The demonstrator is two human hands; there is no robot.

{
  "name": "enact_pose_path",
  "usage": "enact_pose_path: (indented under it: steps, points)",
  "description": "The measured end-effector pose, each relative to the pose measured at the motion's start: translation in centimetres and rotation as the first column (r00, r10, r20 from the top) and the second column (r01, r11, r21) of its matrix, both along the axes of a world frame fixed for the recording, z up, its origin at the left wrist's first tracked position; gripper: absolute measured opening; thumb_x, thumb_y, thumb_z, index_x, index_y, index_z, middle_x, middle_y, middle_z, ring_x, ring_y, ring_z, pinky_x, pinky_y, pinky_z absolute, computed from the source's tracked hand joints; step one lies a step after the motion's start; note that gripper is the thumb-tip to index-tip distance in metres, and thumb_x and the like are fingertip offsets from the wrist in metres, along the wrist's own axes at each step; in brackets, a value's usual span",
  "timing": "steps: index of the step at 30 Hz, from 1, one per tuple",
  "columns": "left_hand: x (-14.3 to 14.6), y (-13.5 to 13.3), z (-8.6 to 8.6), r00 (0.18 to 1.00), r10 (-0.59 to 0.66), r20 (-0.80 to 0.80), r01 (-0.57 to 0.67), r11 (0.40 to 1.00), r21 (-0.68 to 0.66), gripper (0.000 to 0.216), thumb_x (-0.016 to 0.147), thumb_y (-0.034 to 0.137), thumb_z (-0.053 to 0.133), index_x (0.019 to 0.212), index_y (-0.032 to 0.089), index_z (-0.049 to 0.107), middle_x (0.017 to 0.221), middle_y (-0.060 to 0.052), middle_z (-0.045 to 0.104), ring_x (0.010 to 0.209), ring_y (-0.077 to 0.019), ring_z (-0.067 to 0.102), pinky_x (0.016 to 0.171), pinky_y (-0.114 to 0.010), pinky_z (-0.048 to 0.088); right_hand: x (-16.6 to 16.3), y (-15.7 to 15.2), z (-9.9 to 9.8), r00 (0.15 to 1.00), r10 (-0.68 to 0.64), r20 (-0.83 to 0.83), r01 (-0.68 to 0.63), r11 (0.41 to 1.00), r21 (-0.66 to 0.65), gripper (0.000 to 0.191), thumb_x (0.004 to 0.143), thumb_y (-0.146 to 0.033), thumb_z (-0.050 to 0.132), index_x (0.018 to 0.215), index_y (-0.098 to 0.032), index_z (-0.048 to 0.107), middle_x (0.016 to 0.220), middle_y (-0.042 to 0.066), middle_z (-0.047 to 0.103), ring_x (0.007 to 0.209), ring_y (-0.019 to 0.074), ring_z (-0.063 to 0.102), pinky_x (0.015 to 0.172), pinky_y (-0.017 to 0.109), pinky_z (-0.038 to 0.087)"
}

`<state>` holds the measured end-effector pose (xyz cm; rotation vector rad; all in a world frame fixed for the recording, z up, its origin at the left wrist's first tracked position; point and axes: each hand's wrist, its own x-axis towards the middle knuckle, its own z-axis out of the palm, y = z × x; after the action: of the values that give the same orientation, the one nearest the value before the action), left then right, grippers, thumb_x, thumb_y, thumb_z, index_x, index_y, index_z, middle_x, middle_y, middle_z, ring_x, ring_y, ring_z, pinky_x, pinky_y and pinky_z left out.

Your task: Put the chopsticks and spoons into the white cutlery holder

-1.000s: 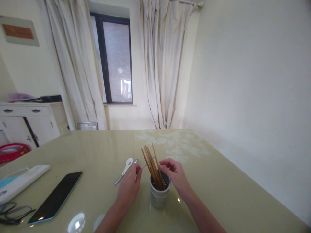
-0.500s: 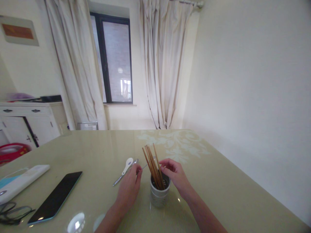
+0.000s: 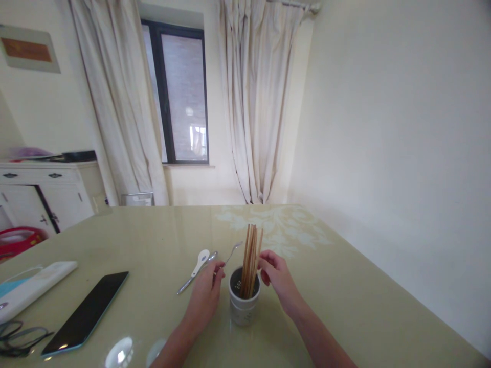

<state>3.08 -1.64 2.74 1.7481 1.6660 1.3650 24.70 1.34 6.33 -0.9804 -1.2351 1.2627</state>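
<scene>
A white perforated holder (image 3: 243, 304) stands on the table (image 3: 345, 286) with several wooden chopsticks (image 3: 250, 258) upright in it. My right hand (image 3: 276, 276) is closed, its fingertips pinching the chopsticks just above the holder's rim. My left hand (image 3: 205, 294) is closed on the handle of a metal spoon (image 3: 231, 254), which slants up toward the chopsticks. Left of that hand, a white ceramic spoon (image 3: 200, 261) and another metal utensil (image 3: 192, 281) lie flat on the table.
A dark phone (image 3: 86, 312) lies at the left, with a white and blue case (image 3: 30, 286) and black cables (image 3: 19, 335) beyond it. A white cabinet (image 3: 42, 194) and a red item (image 3: 19, 240) stand past the table's left edge. Wall at the right.
The chopsticks went from leaning left to standing nearly upright, and the holder shifted slightly left. My left hand lifted the metal spoon's bowl higher.
</scene>
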Motion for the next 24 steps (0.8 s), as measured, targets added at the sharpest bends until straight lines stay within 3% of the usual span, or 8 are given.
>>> enact_pose_path:
  steps: [3,5,9,14,16,19,22,24]
  points:
    - [0.4,-0.1,0.0,0.998,-0.06,0.034,0.062,0.996,-0.062,0.037,0.097,0.045,0.044,0.101,0.022,0.072,0.086,-0.008,0.078,0.074,-0.0259,0.071,0.074,-0.04,0.057,-0.7,0.3,-0.9,1.0,0.001,-0.01,0.0,1.0,0.027,0.036,0.077,-0.05,0.079,0.097,-0.02,0.072,0.077,0.0,0.067,0.058,0.0135,0.056,0.052,0.024,0.038]
    - [0.7,-0.2,0.1,0.987,-0.15,0.064,0.154,0.986,-0.062,0.037,0.097,0.043,0.045,0.103,0.021,0.075,0.095,-0.01,0.081,0.081,-0.0269,0.073,0.077,-0.039,0.058,-1.3,0.3,-1.3,0.998,0.047,-0.04,-0.045,0.998,0.047,0.039,0.076,-0.05,0.081,0.102,-0.021,0.075,0.088,0.003,0.073,0.071,0.0187,0.064,0.06,0.027,0.045]
    - [1.3,-0.6,0.6,0.948,-0.303,0.092,0.309,0.949,-0.055,0.037,0.098,0.039,0.046,0.104,0.02,0.078,0.107,-0.013,0.082,0.098,-0.0293,0.075,0.087,-0.041,0.059,-2.1,0.4,-1.9,0.998,0.032,-0.047,-0.029,0.998,0.049,0.041,0.071,-0.057,0.084,0.089,-0.02,0.078,0.083,0.005,0.075,0.079,0.0243,0.067,0.069,0.033,0.051]
    - [1.0,-0.4,0.2,0.98,-0.169,0.107,0.169,0.986,0.008,0.043,0.1,0.049,0.046,0.111,0.021,0.077,0.118,-0.013,0.079,0.113,-0.0303,0.072,0.105,-0.049,0.055,-0.4,1.5,-1.7,0.978,-0.17,-0.119,0.179,0.981,0.071,0.046,0.075,-0.062,0.081,0.092,-0.02,0.077,0.082,0.005,0.074,0.077,0.0235,0.067,0.069,0.034,0.053]
    - [0.9,-0.3,0.0,0.976,-0.124,0.177,0.129,0.992,-0.013,0.049,0.102,0.055,0.043,0.114,0.021,0.076,0.12,-0.013,0.078,0.117,-0.0294,0.071,0.108,-0.05,0.053,1.4,2.2,-1.0,0.917,-0.349,-0.194,0.369,0.926,0.077,0.049,0.077,-0.064,0.08,0.094,-0.019,0.075,0.082,0.004,0.073,0.076,0.0206,0.066,0.068,0.031,0.053]
    - [0.8,-0.3,0.1,0.934,-0.151,0.324,0.186,0.979,-0.079,0.06,0.103,0.063,0.036,0.119,0.019,0.074,0.115,-0.012,0.08,0.113,-0.0269,0.073,0.106,-0.047,0.055,4.7,3.1,0.6,0.74,-0.584,-0.333,0.642,0.761,0.094,0.047,0.077,-0.063,0.082,0.093,-0.02,0.072,0.074,-0.002,0.064,0.066,0.013,0.058,0.06,0.024,0.05]
    - [1.0,-0.4,0.4,0.907,-0.166,0.387,0.222,0.969,-0.104,0.069,0.101,0.071,0.033,0.118,0.018,0.073,0.107,-0.011,0.08,0.106,-0.0258,0.074,0.103,-0.045,0.056,7.4,3.1,2.2,0.593,-0.621,-0.513,0.76,0.642,0.1,0.044,0.075,-0.059,0.085,0.086,-0.02,0.068,0.067,-0.007,0.054,0.055,0.0075,0.047,0.049,0.018,0.04]
    - [1.1,-0.6,0.5,0.906,-0.162,0.391,0.219,0.97,-0.106,0.072,0.099,0.076,0.034,0.115,0.018,0.074,0.108,-0.012,0.08,0.106,-0.0266,0.073,0.102,-0.045,0.057,8.2,2.8,3.2,0.564,-0.576,-0.592,0.759,0.644,0.096,0.044,0.071,-0.056,0.09,0.083,-0.02,0.067,0.065,-0.008,0.053,0.052,0.0057,0.045,0.045,0.015,0.037]
